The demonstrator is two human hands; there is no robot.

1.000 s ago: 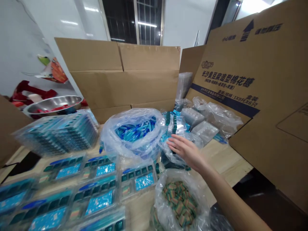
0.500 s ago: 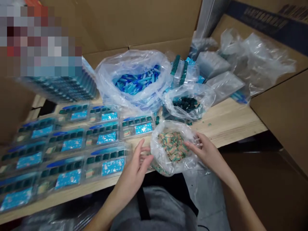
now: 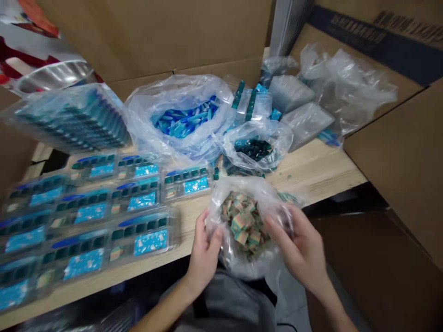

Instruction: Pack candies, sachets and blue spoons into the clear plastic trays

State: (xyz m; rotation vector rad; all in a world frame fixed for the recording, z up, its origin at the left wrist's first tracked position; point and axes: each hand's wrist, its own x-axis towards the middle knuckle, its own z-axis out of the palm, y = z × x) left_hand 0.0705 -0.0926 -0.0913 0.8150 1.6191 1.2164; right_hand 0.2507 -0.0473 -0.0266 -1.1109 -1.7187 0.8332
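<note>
Big change right at the front: the clear plastic bag [image 3: 221, 207] of striped candy cubes [image 3: 244, 226] no longer sitting open on the wood, now lifted over the near table edge, plastic bunched higher around the pile. Left hand [image 3: 205, 258] clasped against the bag's left side, right hand [image 3: 297, 251] curled around its right side, slightly blurred, both firmly grasping the plastic, no release on either side. Directly below the bag, a grey garment [image 3: 228, 299] across the person's lap. To the right of the bag, a dark drop past the table edge, with open room for the right arm before a brown cardboard panel [image 3: 380, 258]. Just left of the bag, blister trays [image 3: 140, 242] with blue labels, nearest row close beside the left hand. Just behind the bag, a strip of pale wooden tabletop [image 3: 311, 173], then a smaller bag of dark green pieces [image 3: 254, 150]. Farther behind and left, a large bag of blue sticks [image 3: 180, 120] and a wrapped stack of trays [image 3: 69, 120]. Farther behind and right, clear plastic trays [image 3: 290, 94]. Farthest back, tall cardboard box flaps [image 3: 155, 37].
</note>
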